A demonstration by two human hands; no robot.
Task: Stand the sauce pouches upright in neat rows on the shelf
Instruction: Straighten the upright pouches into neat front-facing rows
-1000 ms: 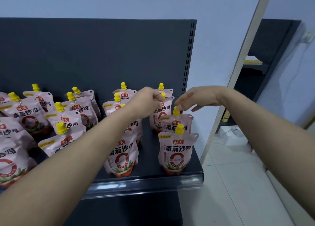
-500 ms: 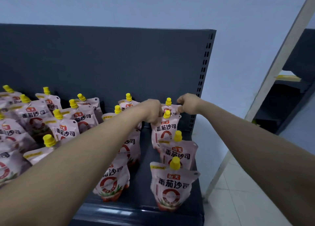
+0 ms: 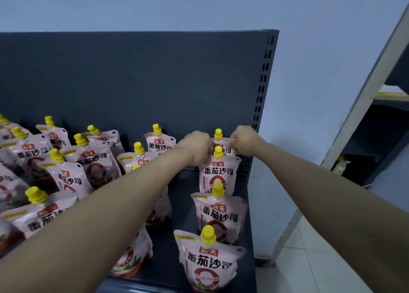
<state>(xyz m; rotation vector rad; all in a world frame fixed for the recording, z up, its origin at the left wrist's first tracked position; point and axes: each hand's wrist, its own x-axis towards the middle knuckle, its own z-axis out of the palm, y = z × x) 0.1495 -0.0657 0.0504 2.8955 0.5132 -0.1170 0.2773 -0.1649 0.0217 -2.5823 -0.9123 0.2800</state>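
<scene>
Pink sauce pouches with yellow caps stand on a dark grey shelf (image 3: 183, 206). The rightmost row holds several upright pouches, from the front pouch (image 3: 209, 264) back to the rearmost pouch (image 3: 221, 141) against the back panel. My left hand (image 3: 195, 148) pinches the rearmost pouch's top left corner. My right hand (image 3: 244, 140) pinches its top right corner. Both hands are closed on that pouch, one on each side of its cap. My left forearm hides much of the second row from the right. Pouches at the left (image 3: 66, 173) lean at mixed angles.
The shelf's dark back panel (image 3: 132, 82) rises behind the pouches, with a slotted upright (image 3: 262, 89) at its right end. A pale wall lies behind. Another shelving unit (image 3: 376, 138) with a light post stands to the right over a tiled floor (image 3: 309, 259).
Both hands reached further back along the right row and closed on the top corners of the rearmost pouch. The view moved in closer to the shelf.
</scene>
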